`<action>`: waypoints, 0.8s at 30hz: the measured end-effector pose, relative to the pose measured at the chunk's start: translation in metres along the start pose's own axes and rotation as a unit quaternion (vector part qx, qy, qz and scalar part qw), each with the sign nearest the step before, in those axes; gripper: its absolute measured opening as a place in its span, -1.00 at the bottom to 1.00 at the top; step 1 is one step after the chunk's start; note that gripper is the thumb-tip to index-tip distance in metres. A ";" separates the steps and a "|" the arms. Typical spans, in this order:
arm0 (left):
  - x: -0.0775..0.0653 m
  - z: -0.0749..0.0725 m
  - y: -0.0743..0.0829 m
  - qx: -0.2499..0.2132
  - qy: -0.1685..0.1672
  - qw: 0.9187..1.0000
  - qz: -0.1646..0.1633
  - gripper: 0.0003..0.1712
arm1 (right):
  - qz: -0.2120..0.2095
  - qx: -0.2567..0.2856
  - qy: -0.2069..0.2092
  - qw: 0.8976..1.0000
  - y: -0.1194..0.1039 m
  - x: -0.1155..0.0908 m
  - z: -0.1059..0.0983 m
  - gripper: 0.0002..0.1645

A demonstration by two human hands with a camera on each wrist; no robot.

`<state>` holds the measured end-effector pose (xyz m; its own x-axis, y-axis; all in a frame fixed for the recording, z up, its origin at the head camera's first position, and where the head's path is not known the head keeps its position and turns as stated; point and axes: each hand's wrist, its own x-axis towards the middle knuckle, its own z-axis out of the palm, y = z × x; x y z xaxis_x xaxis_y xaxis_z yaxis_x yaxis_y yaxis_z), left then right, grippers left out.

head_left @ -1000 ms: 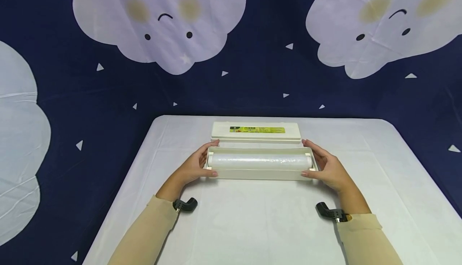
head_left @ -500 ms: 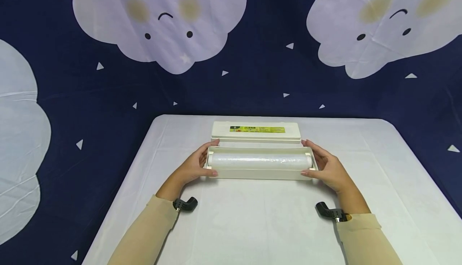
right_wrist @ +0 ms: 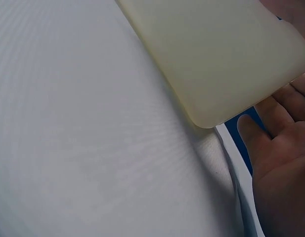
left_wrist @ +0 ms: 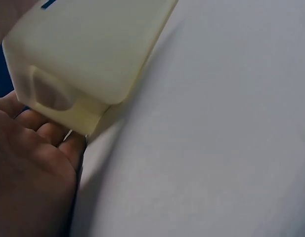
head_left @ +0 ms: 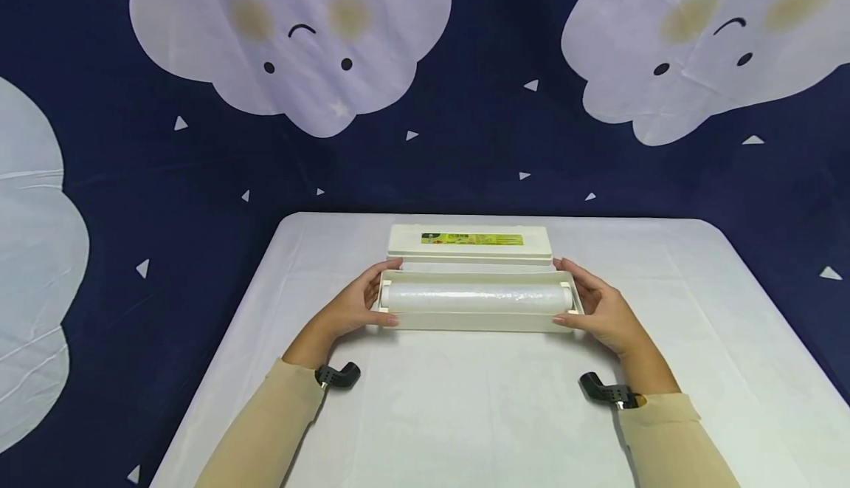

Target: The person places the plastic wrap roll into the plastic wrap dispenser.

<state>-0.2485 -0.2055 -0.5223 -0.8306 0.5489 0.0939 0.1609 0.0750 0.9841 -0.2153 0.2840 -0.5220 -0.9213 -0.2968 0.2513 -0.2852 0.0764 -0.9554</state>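
A long cream plastic box (head_left: 478, 322) sits on the white table, its top uncovered. Inside it lies a roll of cling film (head_left: 474, 297), seated between white end holders. My left hand (head_left: 350, 308) grips the box's left end, thumb on the front wall and fingers around the side and back. At the opposite end, my right hand (head_left: 606, 314) holds the box the same way. Both wrist views show the box's end from close by, with a round opening in the left end wall (left_wrist: 52, 93) and fingers curled by the underside.
Just behind the box lies its cream lid (head_left: 468, 254), bearing a yellow-green label (head_left: 472, 239). White cloth covers the table (head_left: 458, 407). A dark blue curtain (head_left: 478, 170) with cloud prints hangs beyond the far edge.
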 end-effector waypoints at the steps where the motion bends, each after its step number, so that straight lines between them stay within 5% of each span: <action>1: -0.001 -0.001 0.001 -0.003 -0.002 1.000 0.000 0.27 | 0.000 0.000 -0.001 1.000 0.000 0.000 0.000 0.27; 24: 0.007 -0.016 0.018 -0.001 -0.012 1.000 0.013 0.12 | 0.018 0.002 0.009 1.000 0.005 0.001 -0.001 0.30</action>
<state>-0.2604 -0.2140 -0.5018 -0.8134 0.5703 0.1150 0.1810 0.0601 0.9816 -0.2178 0.2849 -0.5269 -0.9356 -0.2766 0.2192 -0.2507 0.0837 -0.9644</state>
